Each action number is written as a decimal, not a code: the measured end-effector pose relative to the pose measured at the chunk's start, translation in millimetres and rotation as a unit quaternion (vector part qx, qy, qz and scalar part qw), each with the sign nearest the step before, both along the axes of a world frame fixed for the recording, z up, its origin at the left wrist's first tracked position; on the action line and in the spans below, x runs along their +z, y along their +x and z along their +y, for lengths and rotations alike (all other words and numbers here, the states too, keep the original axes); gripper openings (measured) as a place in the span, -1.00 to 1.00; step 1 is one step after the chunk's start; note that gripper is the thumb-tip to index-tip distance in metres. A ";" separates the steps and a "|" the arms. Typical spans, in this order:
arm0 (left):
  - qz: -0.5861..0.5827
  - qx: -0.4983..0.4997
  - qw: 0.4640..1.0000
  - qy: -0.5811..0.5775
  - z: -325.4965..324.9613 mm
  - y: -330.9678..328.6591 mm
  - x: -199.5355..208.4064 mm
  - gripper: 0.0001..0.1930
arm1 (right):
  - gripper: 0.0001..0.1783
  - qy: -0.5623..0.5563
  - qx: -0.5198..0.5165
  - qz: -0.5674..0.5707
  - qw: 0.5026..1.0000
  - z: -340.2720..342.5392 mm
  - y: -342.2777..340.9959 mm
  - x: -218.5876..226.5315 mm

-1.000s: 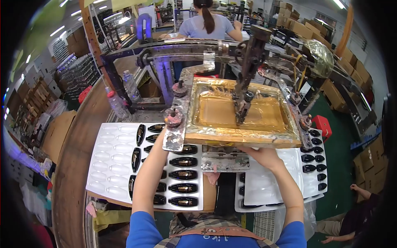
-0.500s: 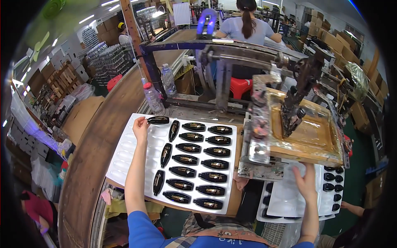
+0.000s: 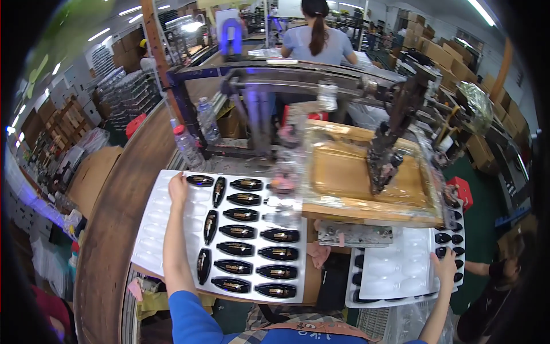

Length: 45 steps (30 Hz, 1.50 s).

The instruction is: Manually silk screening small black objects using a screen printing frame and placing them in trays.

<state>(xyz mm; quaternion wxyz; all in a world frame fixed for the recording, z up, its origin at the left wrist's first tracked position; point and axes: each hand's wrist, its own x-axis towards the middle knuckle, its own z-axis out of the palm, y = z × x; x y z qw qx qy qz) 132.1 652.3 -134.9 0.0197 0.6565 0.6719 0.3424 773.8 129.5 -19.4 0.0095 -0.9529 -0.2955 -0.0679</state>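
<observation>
Two hands work my view. Nearer, the right hand is at a dark piece on the right tray; grip: I cannot tell. Farther, the left hand, nearest the black bottle, meets its left end; long axis crosswise, atop the left tray; pinched or released, I cannot tell.

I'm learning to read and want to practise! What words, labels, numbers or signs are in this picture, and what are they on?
Black bottle-shaped pieces: gold lettering, which I won't copy out; the smallest print is too tiny to read.
Orange band at the person's front: pale lettering, also not copied out.
Cardboard boxes at the back: too small to tell whether anything is printed there.
</observation>
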 end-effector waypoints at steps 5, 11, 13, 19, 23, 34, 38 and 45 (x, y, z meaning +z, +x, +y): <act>-0.075 -0.128 0.978 0.144 -16.3 32.9 8.0 -0.75 | -0.57 0.118 0.117 0.011 0.986 11.1 28.1 -38.6; -0.293 -0.294 0.906 0.084 -62.4 181.1 17.1 -0.78 | -0.73 0.266 0.169 0.062 0.947 29.2 -7.7 -9.7; -0.317 -0.326 0.889 0.049 -77.2 236.1 43.2 -0.78 | -0.69 0.357 0.213 0.232 0.879 61.1 -51.6 18.2; -0.388 -0.428 0.815 -0.050 -107.1 268.8 98.6 -0.79 | -0.47 0.353 0.409 0.280 0.793 149.1 -127.4 44.7; -0.419 -0.465 0.772 -0.106 -106.2 264.3 145.3 -0.80 | -0.55 0.270 0.473 0.312 0.779 202.2 -178.4 52.2; -0.435 -0.265 0.855 -0.097 -84.8 21.5 104.8 -0.82 | -0.52 0.218 0.448 0.201 0.843 167.2 -166.2 54.1; -0.467 -0.216 0.853 -0.090 -71.5 -24.2 72.4 -0.81 | -0.54 0.274 0.296 0.142 0.904 125.2 -81.3 25.8; -0.434 -0.070 0.884 -0.157 -48.3 -46.1 40.4 -0.75 | -0.48 0.152 0.133 -0.064 0.977 56.2 24.7 -23.7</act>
